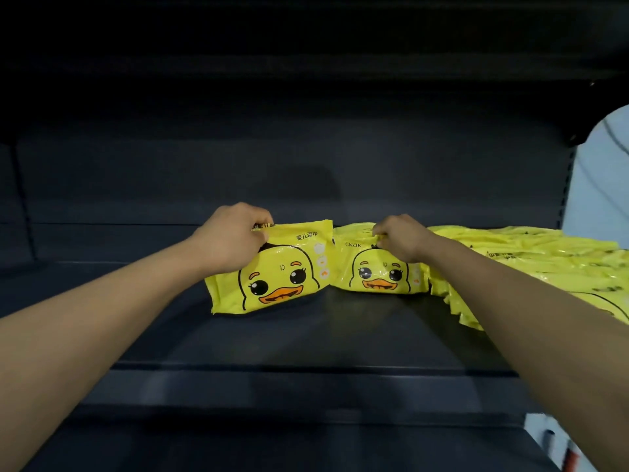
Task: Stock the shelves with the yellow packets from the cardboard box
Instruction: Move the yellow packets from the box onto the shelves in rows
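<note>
Yellow plastic packet printed with a cartoon duck face (272,270), standing tilted on the dark metal shelf board (306,338), gripped at its top edge by the left hand (231,236) with fingers curled over the seal. Just right of that packet and touching it, a second yellow duck-face packet (381,270), upright on the same board, pinched at its top edge by the right hand (401,238), fingers curled tight around the plastic. Further right of the first packet, a row of more yellow packets (524,267) lying leaned over along the board. Beyond that row, at the far right, a pale blue-white surface (602,185), too blurred to identify.
</note>
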The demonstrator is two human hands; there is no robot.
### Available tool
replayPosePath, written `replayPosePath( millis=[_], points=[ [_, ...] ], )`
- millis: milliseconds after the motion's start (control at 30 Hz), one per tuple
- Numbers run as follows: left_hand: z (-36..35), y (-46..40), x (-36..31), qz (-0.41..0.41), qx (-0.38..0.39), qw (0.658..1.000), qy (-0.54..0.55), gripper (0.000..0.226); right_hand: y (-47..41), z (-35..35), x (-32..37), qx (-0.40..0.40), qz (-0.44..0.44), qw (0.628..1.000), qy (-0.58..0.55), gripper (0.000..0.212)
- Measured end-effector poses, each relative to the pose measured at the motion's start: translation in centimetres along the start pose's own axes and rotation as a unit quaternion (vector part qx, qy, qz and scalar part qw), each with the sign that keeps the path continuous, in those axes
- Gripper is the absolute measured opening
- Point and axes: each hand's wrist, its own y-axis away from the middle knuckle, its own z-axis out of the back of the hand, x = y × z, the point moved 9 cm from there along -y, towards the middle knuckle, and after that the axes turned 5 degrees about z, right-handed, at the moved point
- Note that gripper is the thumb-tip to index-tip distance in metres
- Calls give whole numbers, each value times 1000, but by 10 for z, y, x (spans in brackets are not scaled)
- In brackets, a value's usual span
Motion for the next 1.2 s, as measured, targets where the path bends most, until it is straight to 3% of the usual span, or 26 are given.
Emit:
replayPosePath(
  millis=[433,633,967,1200],
  points=[
    [-73,-38,-93,-73,54,996,-26,15,42,50,-56,-34,-16,999,-16,38],
    [-113,-64,-134,-87,71,992,-54,25,79,65,-85,-47,-22,998,-44,37],
    [-109,-68,-112,-19,-20,1000,14,19,92,56,-88,-50,-22,994,-92,49],
    [-68,-39,-71,12,0,1000,16,26,100,62,-51,-49,-14,994,-99,47]
  ],
)
